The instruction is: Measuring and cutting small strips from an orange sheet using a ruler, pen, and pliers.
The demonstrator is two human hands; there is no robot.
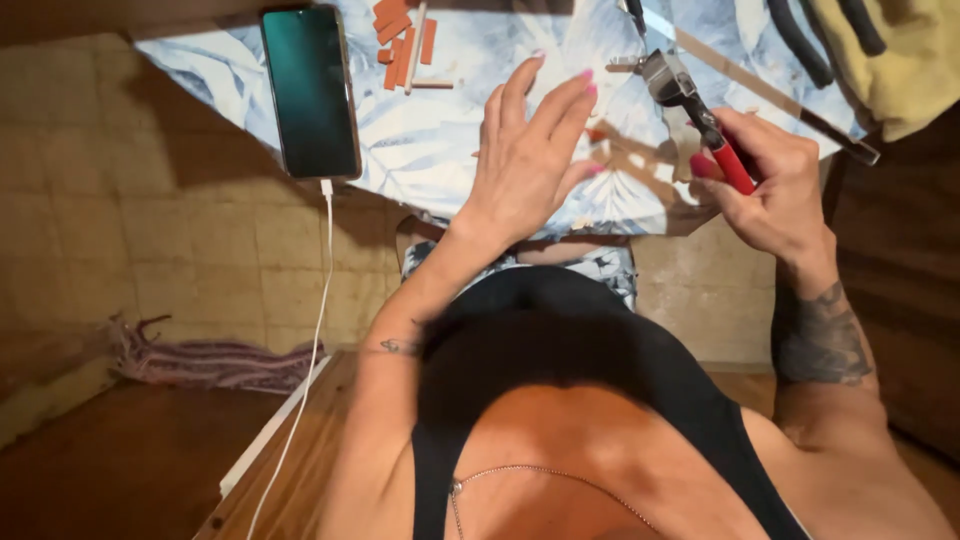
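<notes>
My right hand grips the red handles of a metal cutting tool, its grey head pointing up and left over the table. My left hand hovers flat with fingers spread above the blue and white leaf-patterned tabletop, holding nothing. A tiny orange piece lies by its fingertips. Several small orange-red strips lie in a pile at the table's far side, with a pale stick among them.
A dark smartphone lies at the table's left edge, a white cable hanging from it to the floor. A yellow cloth with black cords sits at top right. A fringed rug lies on the tiled floor.
</notes>
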